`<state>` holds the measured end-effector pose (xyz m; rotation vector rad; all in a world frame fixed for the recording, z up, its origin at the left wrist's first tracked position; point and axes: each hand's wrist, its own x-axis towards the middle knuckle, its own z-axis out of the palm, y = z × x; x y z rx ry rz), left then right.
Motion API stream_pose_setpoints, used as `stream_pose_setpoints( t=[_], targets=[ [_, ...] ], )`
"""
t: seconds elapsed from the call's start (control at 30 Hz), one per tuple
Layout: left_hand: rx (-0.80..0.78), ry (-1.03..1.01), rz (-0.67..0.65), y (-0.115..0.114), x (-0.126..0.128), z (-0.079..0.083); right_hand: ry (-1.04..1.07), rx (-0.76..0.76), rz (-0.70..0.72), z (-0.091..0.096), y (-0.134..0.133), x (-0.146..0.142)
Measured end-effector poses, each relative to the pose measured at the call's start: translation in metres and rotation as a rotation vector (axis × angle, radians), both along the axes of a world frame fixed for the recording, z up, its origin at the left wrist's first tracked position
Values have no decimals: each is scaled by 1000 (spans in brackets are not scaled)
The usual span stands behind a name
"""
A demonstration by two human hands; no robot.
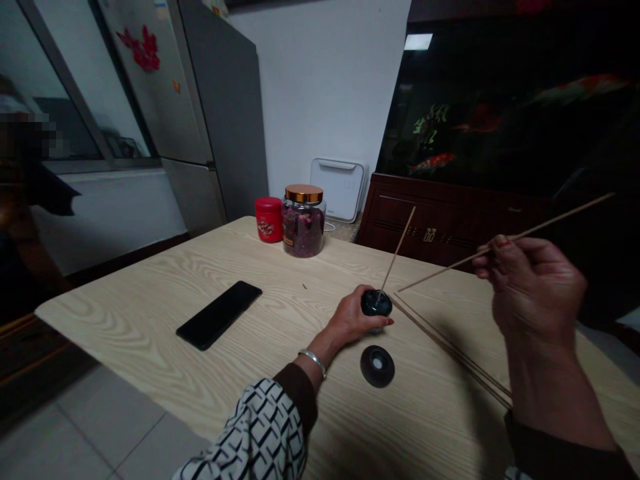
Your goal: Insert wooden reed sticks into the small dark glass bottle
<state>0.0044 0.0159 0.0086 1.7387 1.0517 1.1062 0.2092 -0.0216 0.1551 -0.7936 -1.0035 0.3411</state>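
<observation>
In the head view, taking the small black pot (376, 304) as the clock's centre, the left hand (353, 316) is gripping it from 9 o'clock, its fingers curving around the side with thumb and fingertips closing on it. The pot is resting on the pale wooden table (280, 313), and an upright stick (398, 249) is rising from its top, leaning toward 1 o'clock.

The right hand (533, 283) is hovering at 3 o'clock above the table, its thumb and fingers pinching together on a second thin stick (560, 217). That stick's lower tip is pointing at the pot, just beside it, while its other end is slanting up between 2 and 3 o'clock.

Loose sticks (466, 361) are lying toward 4 o'clock, running to the right forearm. A round dark cap (377, 367) with a pale centre is sitting near the pot at 6 o'clock. A phone (220, 315) is lying at 9 o'clock, a red canister (269, 220) is standing at 10, and a copper-lidded jar (303, 227) is standing beside it, nearer 11.
</observation>
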Motion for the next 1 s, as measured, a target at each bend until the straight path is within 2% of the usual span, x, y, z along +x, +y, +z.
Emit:
stream_pose_setpoints(
  t=[0.13, 0.4, 0.5, 0.63, 0.73, 0.8, 0.9, 1.0],
  targets=[
    [1, -3, -3, 1, 0, -2, -123, -18, -42, -17, 10, -19],
    [2, 0, -2, 1, 0, -3, -282, -131, 36, -39, 20, -31],
    [3, 3, 5, 2, 1, -4, -358, -225, 115, -52, 26, -36],
    [21, 1, 8, 3, 1, -4, -558, -408, 196, -68, 34, -38],
    [30, -6, 3, 2, 1, -3, -662, -518, 240, -69, 37, -24],
    [26, -5, 0, 1, 1, -2, -747, -571, 207, -67, 40, -5],
    [19, -3, 7, 1, 1, -2, -1067, -735, 104, -72, 44, 29],
    [22, -6, 3, 1, 1, -2, -1372, -965, -18, -90, 48, 56]
  ],
)
